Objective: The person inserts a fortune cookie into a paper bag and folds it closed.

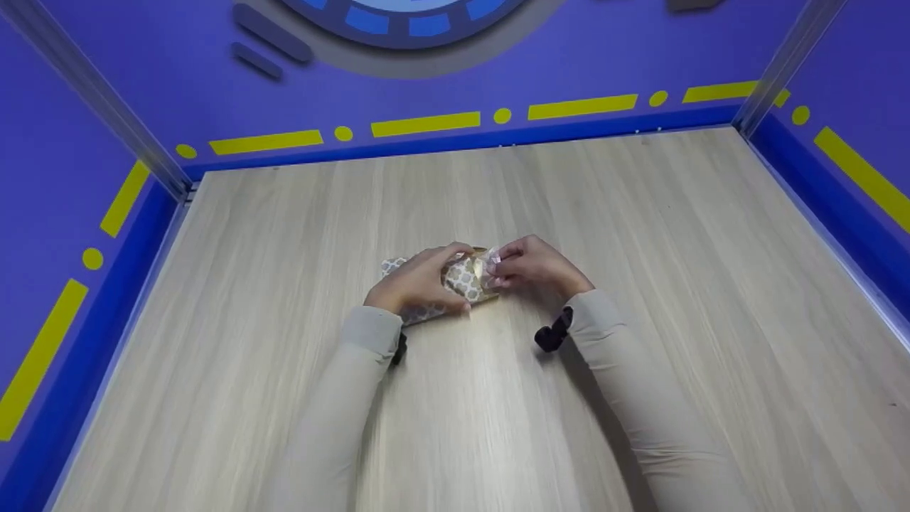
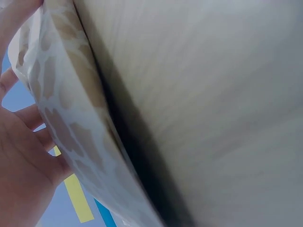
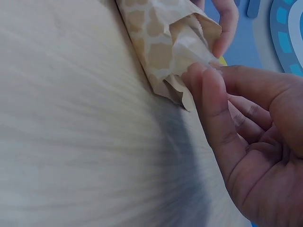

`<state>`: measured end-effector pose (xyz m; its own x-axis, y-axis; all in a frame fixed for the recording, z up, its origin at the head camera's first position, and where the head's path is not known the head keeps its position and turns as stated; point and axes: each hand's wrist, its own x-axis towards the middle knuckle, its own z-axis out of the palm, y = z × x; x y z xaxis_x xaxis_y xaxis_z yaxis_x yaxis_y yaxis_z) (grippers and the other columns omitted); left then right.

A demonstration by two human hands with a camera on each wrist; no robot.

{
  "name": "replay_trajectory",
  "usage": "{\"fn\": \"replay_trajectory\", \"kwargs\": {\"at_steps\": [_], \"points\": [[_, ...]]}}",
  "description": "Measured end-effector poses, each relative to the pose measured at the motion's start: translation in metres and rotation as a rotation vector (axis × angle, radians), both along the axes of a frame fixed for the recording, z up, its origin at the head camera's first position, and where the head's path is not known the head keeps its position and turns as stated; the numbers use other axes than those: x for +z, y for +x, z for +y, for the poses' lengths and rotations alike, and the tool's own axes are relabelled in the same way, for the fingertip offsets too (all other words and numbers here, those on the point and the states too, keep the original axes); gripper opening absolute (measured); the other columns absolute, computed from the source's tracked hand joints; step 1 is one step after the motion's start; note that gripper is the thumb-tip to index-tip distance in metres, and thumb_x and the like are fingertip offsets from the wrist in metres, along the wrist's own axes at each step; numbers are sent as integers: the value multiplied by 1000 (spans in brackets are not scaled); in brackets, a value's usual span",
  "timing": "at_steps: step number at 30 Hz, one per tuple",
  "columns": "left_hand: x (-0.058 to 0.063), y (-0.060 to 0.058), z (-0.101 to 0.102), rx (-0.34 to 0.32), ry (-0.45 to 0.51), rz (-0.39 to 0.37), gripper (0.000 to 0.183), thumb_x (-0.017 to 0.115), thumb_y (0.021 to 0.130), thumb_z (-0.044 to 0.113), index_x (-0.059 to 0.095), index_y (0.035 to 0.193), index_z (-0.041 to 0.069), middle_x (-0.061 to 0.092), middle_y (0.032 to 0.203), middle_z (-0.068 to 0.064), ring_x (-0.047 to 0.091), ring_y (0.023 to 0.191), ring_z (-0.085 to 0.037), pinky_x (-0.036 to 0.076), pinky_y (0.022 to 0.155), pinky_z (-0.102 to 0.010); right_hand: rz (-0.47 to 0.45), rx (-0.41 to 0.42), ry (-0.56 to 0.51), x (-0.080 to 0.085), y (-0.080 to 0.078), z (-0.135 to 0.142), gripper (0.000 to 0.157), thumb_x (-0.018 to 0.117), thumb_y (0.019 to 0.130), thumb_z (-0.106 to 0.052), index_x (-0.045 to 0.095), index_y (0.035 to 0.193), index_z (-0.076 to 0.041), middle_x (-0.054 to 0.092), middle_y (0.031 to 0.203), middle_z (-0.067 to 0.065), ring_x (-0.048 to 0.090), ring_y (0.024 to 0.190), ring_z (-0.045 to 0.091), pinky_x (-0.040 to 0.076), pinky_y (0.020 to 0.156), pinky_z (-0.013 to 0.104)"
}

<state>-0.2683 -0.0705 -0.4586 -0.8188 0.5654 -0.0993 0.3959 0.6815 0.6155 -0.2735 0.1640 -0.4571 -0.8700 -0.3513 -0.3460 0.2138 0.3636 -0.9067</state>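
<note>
Pale wood-grain tabletop (image 1: 640, 213), boxed in by purple-blue back wall (image 1: 583, 50), left wall (image 1: 43, 142) and right wall (image 1: 871, 64). Yellow dashes (image 1: 426, 124) alternating with yellow dots (image 1: 502, 116) low on all three; darker blue band (image 1: 441, 144) beneath. Back wall: round blue graphic (image 1: 429, 26), cut off at top, two slanted dark bars (image 1: 274, 32) beside it. Metal corner posts (image 1: 99, 92) at both rear corners.

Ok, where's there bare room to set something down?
The tabletop is bare between right sleeve and right wall, left sleeve and left wall, and patterned package and back wall. It's crowded mid-table, where left hand and right hand grip the package.
</note>
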Motion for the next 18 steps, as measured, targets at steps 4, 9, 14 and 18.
{"fn": "replay_trajectory", "kwargs": {"at_steps": [4, 9, 14, 18], "points": [[0, 0, 0, 0, -2, 4, 86, 86, 64, 39, 42, 138, 41, 49, 142, 10, 46, 128, -15, 38, 108, -38, -9, -9, -7, -1, 0, -4, 24, 69, 86, -7, 63, 104, 7, 67, 71, -1, 64, 59, 6, 54, 60, 18], [1, 1, -1, -3, -3, 12, 86, 85, 65, 40, 42, 139, 43, 49, 142, 11, 46, 128, -14, 38, 107, -37, 11, 11, 8, -3, -1, -7, 13, 70, 86, -10, 65, 91, 1, 67, 68, -3, 64, 59, 6, 54, 61, 19], [2, 1, 0, -10, -9, 18, 86, 84, 66, 39, 41, 140, 43, 47, 144, 12, 46, 129, -14, 39, 105, -38, 18, 38, -9, -4, 0, -12, 14, 69, 86, -10, 64, 90, 3, 66, 66, -2, 64, 59, 6, 55, 61, 19], [1, 1, 0, -9, -20, 29, 86, 83, 67, 39, 41, 141, 42, 47, 144, 12, 46, 128, -13, 39, 105, -36, 10, 35, -16, -4, 0, -17, 12, 67, 87, -7, 64, 92, 3, 66, 67, -1, 63, 60, 6, 54, 61, 18]]}}
